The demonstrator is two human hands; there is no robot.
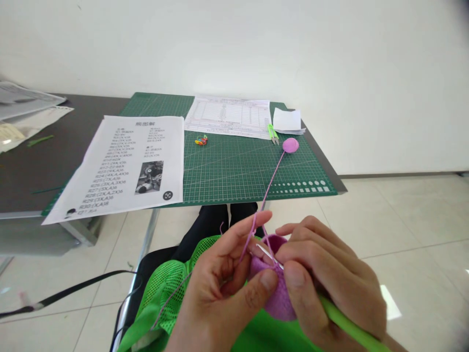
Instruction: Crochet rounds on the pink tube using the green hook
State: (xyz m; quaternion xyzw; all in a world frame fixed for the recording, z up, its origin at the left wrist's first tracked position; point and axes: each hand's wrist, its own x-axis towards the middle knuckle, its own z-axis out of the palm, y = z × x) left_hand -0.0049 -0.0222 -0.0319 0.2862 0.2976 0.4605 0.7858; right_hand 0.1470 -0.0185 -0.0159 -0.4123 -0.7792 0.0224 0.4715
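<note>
While the hook (346,322) lies through the near rim of the piece (280,300), its metal tip over the opening, the work looks well under way rather than finished: a deep round wall is made, the mouth gapes, and yarn (273,178) runs from the rim. How many rounds are done or left cannot be told, as fingers hide much of the edge. The piece is pink-purple, close-stitched and cup-like, curving to a rounded bottom, with no gap or loose stitch that shows; it is held above the lap, between the two hands and below the near edge of the mat (234,168). The left hand (227,281) is half closed, its thumb pinching the rim, its forefinger raised and nearly straight with yarn over it. The right hand (331,271) is curled tightly about the hook, thumb beside the wall; whether it also presses the piece is unclear. A small ball (290,145) sits on the mat, its strand leading down to the left hand.
</note>
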